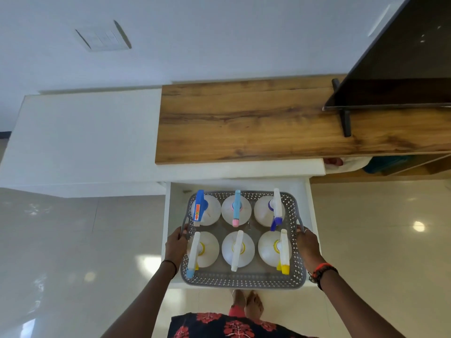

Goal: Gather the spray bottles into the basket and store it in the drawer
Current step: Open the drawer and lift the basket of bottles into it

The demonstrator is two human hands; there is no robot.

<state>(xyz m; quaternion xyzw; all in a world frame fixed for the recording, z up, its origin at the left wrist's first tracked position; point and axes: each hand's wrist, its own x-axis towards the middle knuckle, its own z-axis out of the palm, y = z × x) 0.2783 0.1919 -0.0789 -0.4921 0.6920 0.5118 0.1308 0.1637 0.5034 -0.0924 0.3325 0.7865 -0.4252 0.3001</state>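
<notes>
Head view: each hand (176,242) (308,242) grips the basket (244,280), sprayer nozzles pointing toward the person.

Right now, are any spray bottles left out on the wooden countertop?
No. The wooden countertop carries no bottles; all six spray bottles stand in the grey basket, which both hands hold over the open drawer.

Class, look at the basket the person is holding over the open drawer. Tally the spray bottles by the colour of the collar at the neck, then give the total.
Yellow collar: 3
Blue collar: 1
Pink collar: 1
Purple collar: 1
Total: 6 spray bottles in the grey basket
</notes>
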